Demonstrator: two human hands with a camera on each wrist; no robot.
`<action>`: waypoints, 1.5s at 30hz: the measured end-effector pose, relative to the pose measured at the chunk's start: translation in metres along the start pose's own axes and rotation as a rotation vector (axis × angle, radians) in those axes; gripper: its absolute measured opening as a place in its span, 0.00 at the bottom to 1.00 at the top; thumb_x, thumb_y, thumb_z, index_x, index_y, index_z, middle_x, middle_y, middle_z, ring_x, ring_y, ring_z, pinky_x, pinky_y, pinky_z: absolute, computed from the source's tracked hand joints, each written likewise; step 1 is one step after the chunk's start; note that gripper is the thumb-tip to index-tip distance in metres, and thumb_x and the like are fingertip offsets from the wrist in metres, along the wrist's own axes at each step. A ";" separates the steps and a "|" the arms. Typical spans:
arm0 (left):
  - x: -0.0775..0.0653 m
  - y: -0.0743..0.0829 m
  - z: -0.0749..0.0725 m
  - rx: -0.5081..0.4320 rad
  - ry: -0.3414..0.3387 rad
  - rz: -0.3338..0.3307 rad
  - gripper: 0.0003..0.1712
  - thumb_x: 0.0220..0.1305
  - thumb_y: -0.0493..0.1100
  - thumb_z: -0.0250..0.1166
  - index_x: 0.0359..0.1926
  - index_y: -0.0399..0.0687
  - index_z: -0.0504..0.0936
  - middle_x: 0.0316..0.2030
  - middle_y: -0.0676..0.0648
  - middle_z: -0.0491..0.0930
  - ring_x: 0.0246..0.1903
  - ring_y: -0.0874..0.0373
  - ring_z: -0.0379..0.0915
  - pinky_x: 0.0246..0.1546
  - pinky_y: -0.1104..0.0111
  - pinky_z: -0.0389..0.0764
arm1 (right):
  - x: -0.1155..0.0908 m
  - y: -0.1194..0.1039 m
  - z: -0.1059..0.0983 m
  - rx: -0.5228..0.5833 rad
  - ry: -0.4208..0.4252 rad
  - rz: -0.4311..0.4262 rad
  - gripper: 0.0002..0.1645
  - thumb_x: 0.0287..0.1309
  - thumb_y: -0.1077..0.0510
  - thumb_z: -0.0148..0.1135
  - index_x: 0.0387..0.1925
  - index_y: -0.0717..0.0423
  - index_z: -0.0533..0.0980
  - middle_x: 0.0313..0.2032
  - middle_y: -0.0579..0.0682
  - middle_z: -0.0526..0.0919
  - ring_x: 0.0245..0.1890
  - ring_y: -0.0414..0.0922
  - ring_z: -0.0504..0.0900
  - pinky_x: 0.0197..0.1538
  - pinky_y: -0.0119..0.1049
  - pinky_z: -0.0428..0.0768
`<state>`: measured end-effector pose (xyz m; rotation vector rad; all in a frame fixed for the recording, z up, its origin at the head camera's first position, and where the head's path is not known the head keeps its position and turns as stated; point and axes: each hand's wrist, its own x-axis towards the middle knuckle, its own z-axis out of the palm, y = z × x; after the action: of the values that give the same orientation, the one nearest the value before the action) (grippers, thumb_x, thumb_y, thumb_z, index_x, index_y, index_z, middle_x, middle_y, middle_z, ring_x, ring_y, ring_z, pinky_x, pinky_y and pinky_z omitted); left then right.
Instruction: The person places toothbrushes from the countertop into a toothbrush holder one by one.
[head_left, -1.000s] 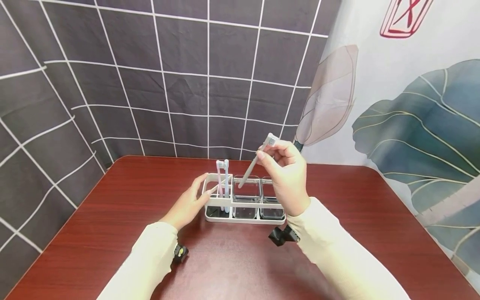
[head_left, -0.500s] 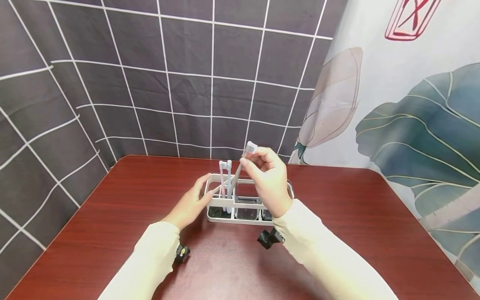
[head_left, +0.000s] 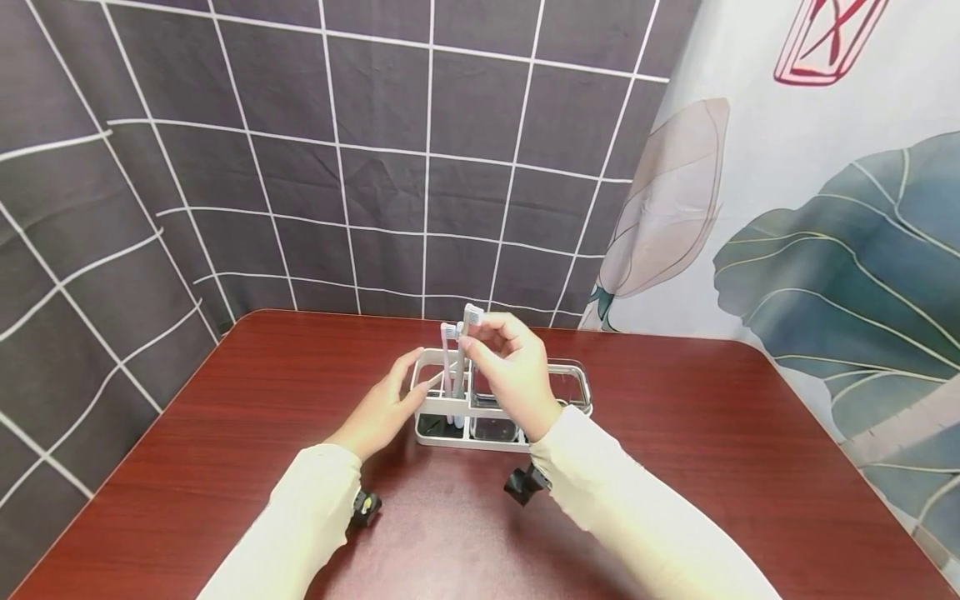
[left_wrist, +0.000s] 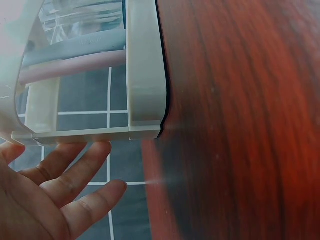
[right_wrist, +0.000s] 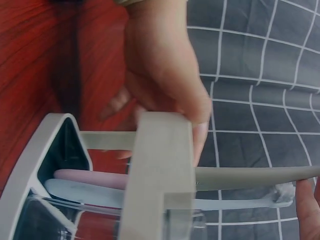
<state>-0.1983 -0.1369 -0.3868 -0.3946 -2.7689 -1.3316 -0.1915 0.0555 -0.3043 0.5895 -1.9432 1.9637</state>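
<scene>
Between thumb and fingertips my right hand pinches a grey toothbrush just below its bristles. Its handle points down into the left compartment of a white toothbrush holder. In that compartment stand a pink toothbrush and a light blue toothbrush, partly hidden by the grey one in the head view. My left hand grips the holder's left end, thumb at the front of the upper frame and fingers behind it. The left wrist view shows fingertips against the end wall.
Clear square cups fill the holder's middle and right compartments; my right hand partly covers them. The holder stands on a reddish-brown table. Behind it hangs a dark grid-patterned curtain, with a leaf-printed cloth to the right.
My right hand has moved left and down with the grey toothbrush, from over the middle cup to the left compartment. The brush has turned more upright. My left hand stays on the holder.
</scene>
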 end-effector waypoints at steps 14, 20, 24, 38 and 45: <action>-0.001 0.001 -0.001 -0.025 -0.007 -0.002 0.36 0.70 0.53 0.54 0.73 0.50 0.54 0.69 0.39 0.62 0.65 0.41 0.62 0.64 0.45 0.62 | -0.007 0.023 0.004 -0.110 -0.062 0.051 0.08 0.52 0.70 0.65 0.37 0.67 0.78 0.35 0.61 0.83 0.36 0.39 0.81 0.39 0.27 0.80; 0.000 0.002 0.000 -0.032 -0.004 0.011 0.35 0.71 0.51 0.54 0.73 0.49 0.54 0.69 0.38 0.62 0.65 0.42 0.63 0.64 0.46 0.63 | -0.010 0.031 0.004 -0.161 -0.086 0.067 0.08 0.53 0.69 0.66 0.37 0.65 0.79 0.35 0.59 0.84 0.34 0.41 0.81 0.39 0.29 0.80; 0.000 0.002 0.000 -0.027 -0.003 0.013 0.35 0.71 0.52 0.54 0.73 0.50 0.54 0.68 0.38 0.63 0.65 0.42 0.63 0.64 0.45 0.63 | -0.011 0.034 0.004 -0.218 -0.107 0.072 0.08 0.53 0.68 0.66 0.37 0.62 0.80 0.34 0.56 0.84 0.31 0.40 0.79 0.35 0.29 0.78; -0.001 0.000 0.001 -0.013 0.017 0.010 0.35 0.71 0.52 0.53 0.73 0.51 0.54 0.67 0.37 0.65 0.63 0.42 0.66 0.63 0.46 0.65 | -0.012 0.037 0.006 -0.287 -0.194 0.080 0.06 0.53 0.68 0.66 0.34 0.59 0.79 0.31 0.53 0.83 0.30 0.44 0.76 0.32 0.28 0.73; -0.001 0.000 0.001 -0.016 0.015 0.004 0.35 0.71 0.53 0.53 0.73 0.51 0.55 0.66 0.37 0.66 0.62 0.42 0.67 0.62 0.46 0.65 | -0.009 0.034 0.007 -0.291 -0.245 0.104 0.07 0.54 0.68 0.66 0.35 0.59 0.79 0.33 0.53 0.84 0.30 0.44 0.79 0.32 0.29 0.76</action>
<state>-0.1974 -0.1357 -0.3876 -0.3890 -2.7456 -1.3511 -0.1998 0.0477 -0.3384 0.6866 -2.3985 1.6825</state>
